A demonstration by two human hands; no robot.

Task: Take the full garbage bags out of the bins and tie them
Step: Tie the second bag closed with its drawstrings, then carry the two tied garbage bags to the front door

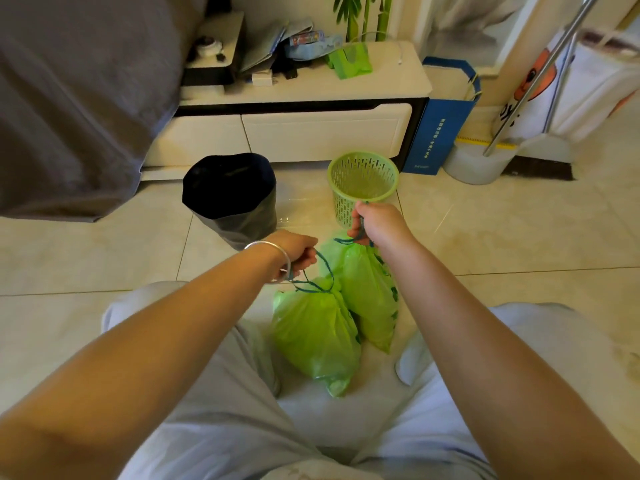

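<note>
gripping drawstrings, each hand (pixel 299 252) (pixel 375 225) holds a green bag (pixel 315 337); blue bag's (pixel 438 133) writing unreadable.

Both forearms are bare, without sleeves. The left wrist wears a thin silver bangle (pixel 273 261). The light grey trousers (pixel 214 410) look loose, and the socks (pixel 414 362) are probably white.

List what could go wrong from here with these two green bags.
1. Each hand, left hand and right hand, holds a bag only by its thin blue drawstring; the cord could slip or tear the thin plastic if the bags are heavy.
2. The near green bag and far green bag press together, so their strings might tangle.
3. The green basket stands just behind the right hand and could be knocked over.
</note>
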